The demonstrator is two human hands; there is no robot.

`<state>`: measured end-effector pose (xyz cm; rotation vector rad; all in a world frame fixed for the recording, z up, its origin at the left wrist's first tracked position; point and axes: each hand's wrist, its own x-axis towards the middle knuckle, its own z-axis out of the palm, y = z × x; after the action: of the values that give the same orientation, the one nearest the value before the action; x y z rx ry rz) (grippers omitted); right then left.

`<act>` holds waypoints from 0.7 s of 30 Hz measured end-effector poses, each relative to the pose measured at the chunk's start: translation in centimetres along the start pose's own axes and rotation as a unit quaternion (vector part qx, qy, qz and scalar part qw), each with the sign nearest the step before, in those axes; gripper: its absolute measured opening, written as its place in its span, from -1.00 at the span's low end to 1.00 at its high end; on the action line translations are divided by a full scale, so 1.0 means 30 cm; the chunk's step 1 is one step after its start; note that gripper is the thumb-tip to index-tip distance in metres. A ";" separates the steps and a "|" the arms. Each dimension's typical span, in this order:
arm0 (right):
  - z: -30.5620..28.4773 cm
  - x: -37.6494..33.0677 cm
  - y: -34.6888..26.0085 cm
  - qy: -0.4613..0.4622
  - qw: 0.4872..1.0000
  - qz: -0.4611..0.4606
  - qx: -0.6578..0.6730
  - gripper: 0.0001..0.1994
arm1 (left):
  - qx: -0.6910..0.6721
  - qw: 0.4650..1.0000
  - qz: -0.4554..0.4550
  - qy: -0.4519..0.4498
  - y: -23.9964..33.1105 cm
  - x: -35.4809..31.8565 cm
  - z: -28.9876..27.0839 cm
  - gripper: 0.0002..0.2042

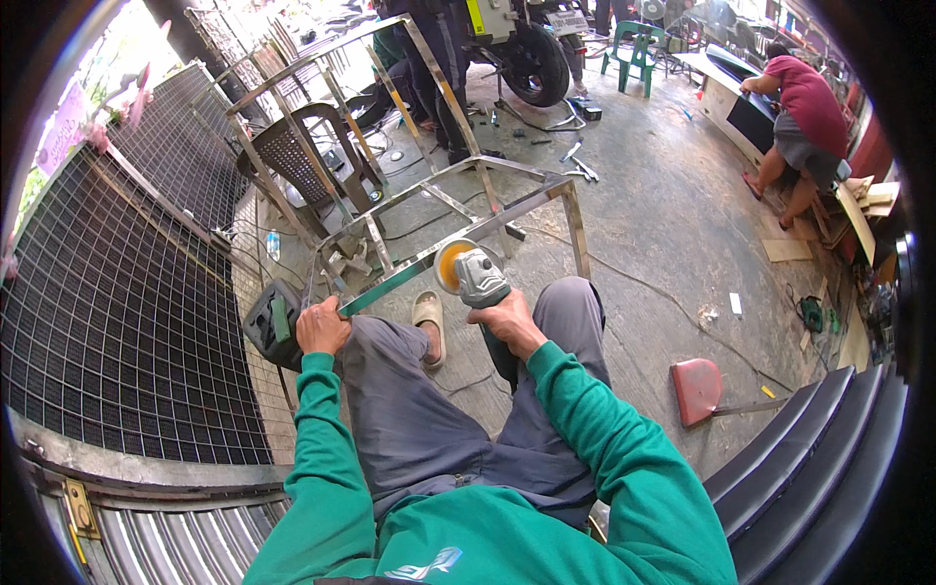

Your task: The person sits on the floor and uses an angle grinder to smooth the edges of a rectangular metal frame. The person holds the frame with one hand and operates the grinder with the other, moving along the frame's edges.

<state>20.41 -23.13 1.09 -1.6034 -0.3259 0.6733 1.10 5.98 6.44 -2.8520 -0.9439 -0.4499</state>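
My right hand (509, 322) is wrapped round the body of a grey angle grinder (483, 278) with an orange disc. The disc is beside the near bar of a welded metal chair-like frame (524, 207) of square tube; I cannot tell whether the two touch. At the bar's left end my left hand (324, 327) is closed on the metal frame, its fingertips partly hidden. The frame stands in front of my knees, with its tall back part leaning away to the far left.
A mesh panel (127, 283) stands at my left, and a dark plastic case (270, 327) is by my left hand. Cords cross the concrete floor. A red padded piece (695, 392) lies at right, near a black slatted bench (809, 458). A person (804, 102) bends over a panel far right.
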 end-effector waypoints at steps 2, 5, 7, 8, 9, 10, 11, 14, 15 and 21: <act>-0.005 0.000 0.002 -0.007 1.000 0.004 0.006 -0.61 | 0.004 1.000 0.001 0.004 -0.001 0.000 0.003 -0.85; -0.005 -0.004 -0.001 -0.004 0.999 0.019 -0.047 -0.62 | 0.002 1.000 0.002 0.004 -0.001 0.003 0.008 -0.85; -0.004 -0.010 -0.005 -0.002 0.999 0.005 -0.041 -0.62 | -0.002 1.000 0.004 0.002 -0.003 0.004 0.010 -0.85; -0.004 -0.011 -0.008 -0.001 0.999 0.002 -0.041 -0.62 | 0.006 1.000 0.004 0.003 -0.005 0.004 0.012 -0.85; -0.002 -0.013 -0.011 0.002 1.000 -0.002 -0.022 -0.62 | 0.002 1.000 0.000 -0.002 -0.009 0.003 0.013 -0.85; -0.004 -0.013 -0.013 0.004 1.000 -0.005 -0.004 -0.62 | 0.005 1.000 -0.005 -0.006 -0.010 0.004 0.013 -0.85; -0.005 -0.014 -0.015 0.007 1.000 -0.007 0.015 -0.62 | 0.016 1.000 -0.010 -0.008 -0.011 0.004 0.013 -0.85; -0.016 -0.011 -0.013 0.001 1.000 -0.001 -0.005 -0.62 | 0.010 1.000 -0.002 -0.009 -0.009 0.003 0.009 -0.85; -0.017 -0.009 -0.010 0.004 1.000 0.008 -0.023 -0.63 | 0.002 1.000 -0.002 -0.007 -0.005 0.006 0.007 -0.85; -0.006 0.003 0.013 -0.001 0.999 -0.015 -0.038 -0.56 | 0.003 1.000 -0.012 -0.010 0.004 0.000 -0.001 -0.86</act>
<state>20.51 -23.29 0.70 -1.6677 -0.3802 0.6470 1.16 5.90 6.48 -2.8479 -0.9821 -0.4194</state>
